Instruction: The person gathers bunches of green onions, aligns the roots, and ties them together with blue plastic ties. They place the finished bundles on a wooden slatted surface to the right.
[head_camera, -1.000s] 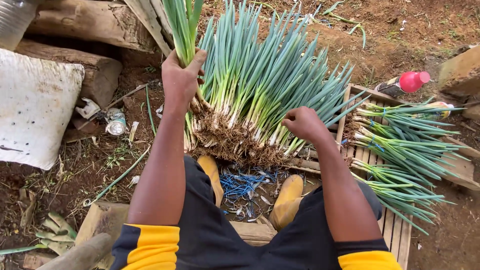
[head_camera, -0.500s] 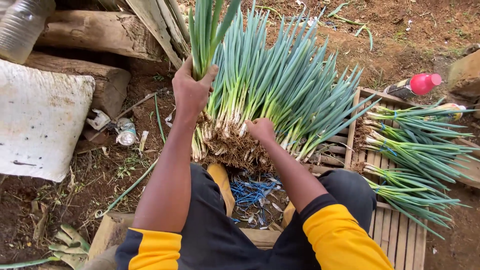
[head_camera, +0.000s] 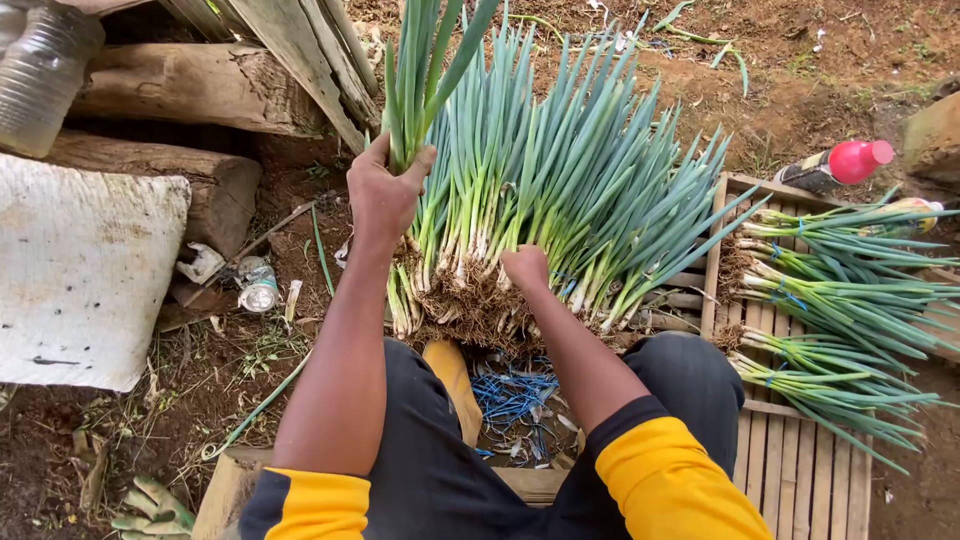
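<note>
Outdoors on bare dirt (head_camera: 250, 400), my left hand (head_camera: 383, 195) grasps spring onion stalks (head_camera: 425, 70) at twelve o'clock; my right hand (head_camera: 526, 268) is clenched in the pile's roots (head_camera: 470, 305).

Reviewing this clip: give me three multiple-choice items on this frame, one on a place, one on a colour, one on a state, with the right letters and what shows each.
1. Where do the tied bundles of green onions lie?
A. on the slatted wooden pallet to the person's right
B. on the white sack
C. on the log

2. What colour is the cap of the bottle lying on the soil?
A. blue
B. pink-red
C. white

3. What is the left hand doing?
A. resting flat on the soil
B. holding the bottle
C. gripping a few green onion stalks, raised upright

Answers:
1. A, the bundles lie across its slats.
2. B, the cap shows pink-red against brown soil.
3. C, the fingers are closed round the stalks above the big pile, where the right hand rests.
</note>
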